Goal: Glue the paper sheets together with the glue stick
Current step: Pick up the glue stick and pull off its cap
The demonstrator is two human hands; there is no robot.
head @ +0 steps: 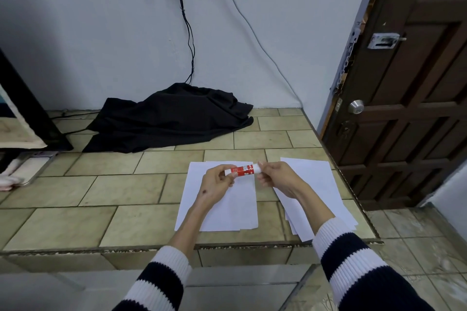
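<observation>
- Here, striped sleeves [353,260] reach in from the near edge, both hands raised over the paper.
- Left hand [217,182] grips the glue stick [243,169] by its red body, fingers curled round it; likely steadying it.
- Right hand [275,175] pinches the white end, probably to pull the cap or twist.
- Stick held level, above the left sheet [227,212]; glue not yet applied.
- Right stack of sheets [316,179] lies just beside, ready for joining.
- Tiled counter [113,197] under all; black cloth [171,121] far back by the wall.

The setting is appearing to be a room in a home. A tiled ledge [126,184] is running along a painted wall [101,33]. A panelled wooden door [417,108] with knob and security chain is standing at right. A black garment [171,118] is lying crumpled by the wall.
</observation>
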